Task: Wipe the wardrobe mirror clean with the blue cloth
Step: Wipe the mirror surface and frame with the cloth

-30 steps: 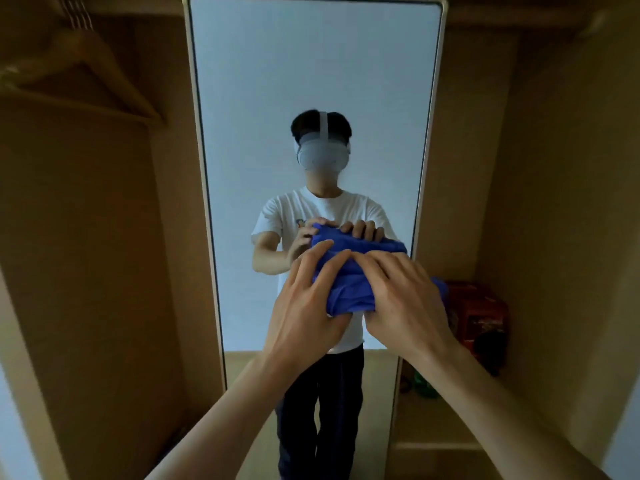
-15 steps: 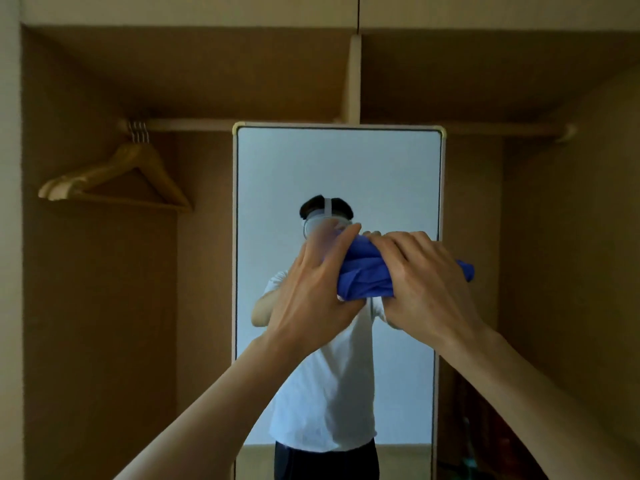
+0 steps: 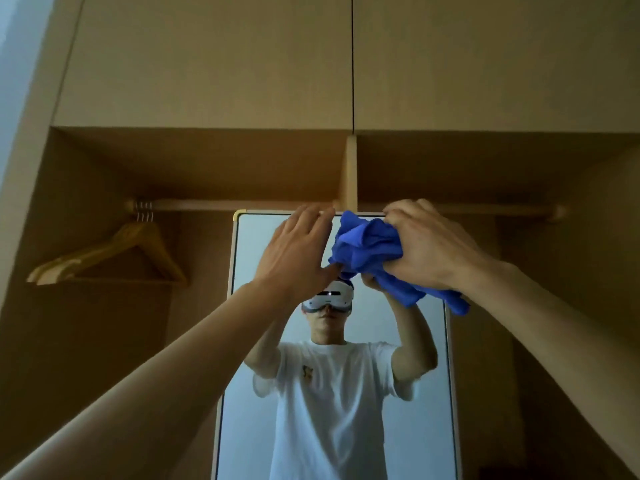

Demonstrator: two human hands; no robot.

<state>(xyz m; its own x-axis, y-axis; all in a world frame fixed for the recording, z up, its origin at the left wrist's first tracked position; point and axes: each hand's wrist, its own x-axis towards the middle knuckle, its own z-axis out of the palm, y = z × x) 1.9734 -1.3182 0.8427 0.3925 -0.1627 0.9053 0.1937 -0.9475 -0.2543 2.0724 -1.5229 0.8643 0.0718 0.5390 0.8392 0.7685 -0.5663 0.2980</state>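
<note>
- Blue cloth (image 3: 367,251), soft and bunched, sat clenched in curled fingers of the right hand (image 3: 429,244), at the top edge of the tall framed wardrobe mirror (image 3: 429,427).
- Left hand (image 3: 298,247), fingers straight, hovered just beside it.
- Likely light and limp; best gripped wadded.

1. One view only: a wide-angle camera worn on the person's head, set squarely before the open wardrobe (image 3: 207,81).
2. Facing: forward and tilted upward. The upper doors fill the top half, and the hanging rail (image 3: 242,204) crosses mid-frame.
3. Range: near the mirror (image 3: 422,438) — both forearms enter from the lower corners.
4. The mirror returns the wearer head-on, so the headset (image 3: 329,299) shows in the glass.
</note>
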